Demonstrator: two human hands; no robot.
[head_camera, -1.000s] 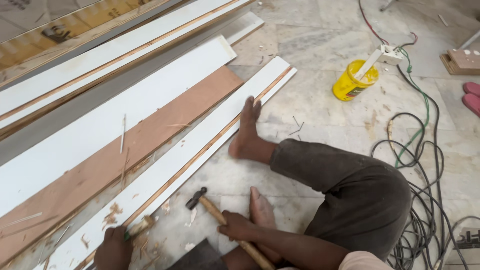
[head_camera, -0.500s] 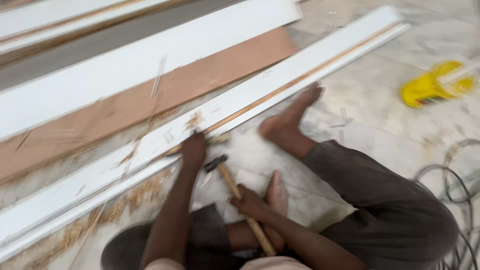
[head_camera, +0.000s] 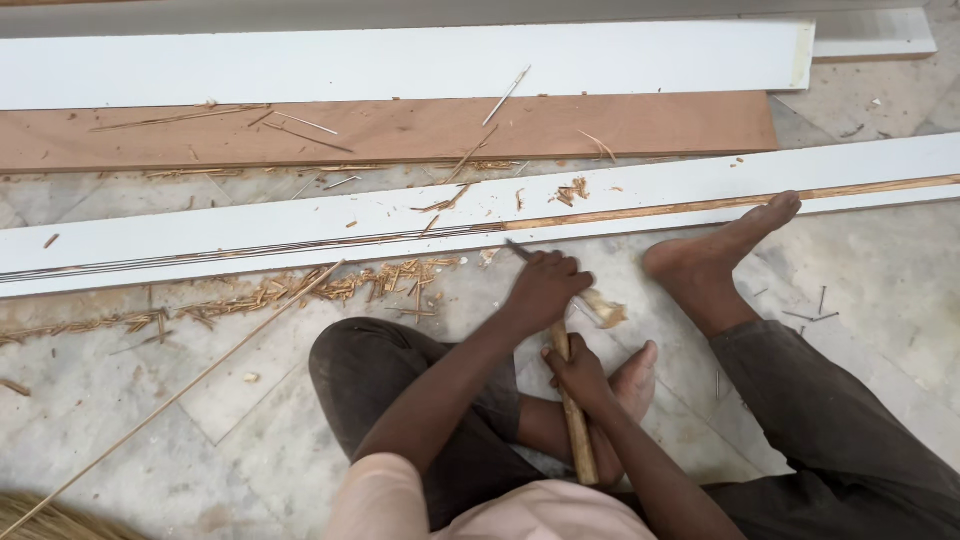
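My left hand (head_camera: 545, 288) is closed around a chisel (head_camera: 516, 248) whose metal tip rests against the groove in the long white board (head_camera: 300, 225). The chisel's frayed wooden butt (head_camera: 606, 311) sticks out to the right of the fist. My right hand (head_camera: 576, 376) grips the wooden handle of a hammer (head_camera: 577, 435). The hammer's head is hidden behind my left hand. A thin wooden strip (head_camera: 700, 207) fills the groove to the right of the chisel; left of it the groove shows dark. I sit on the floor with my bare right foot (head_camera: 725, 250) touching the board.
Wood splinters (head_camera: 330, 285) litter the marble floor along the board's near edge. A brown plywood plank (head_camera: 400, 130) and another white board (head_camera: 400, 62) lie beyond. A long thin stick (head_camera: 170, 400) runs diagonally at the left. Loose nails (head_camera: 810, 315) lie at the right.
The view has swung left and closer to the board. My left hand has taken its place on the chisel at the groove, and my right hand has brought the hammer up behind it.
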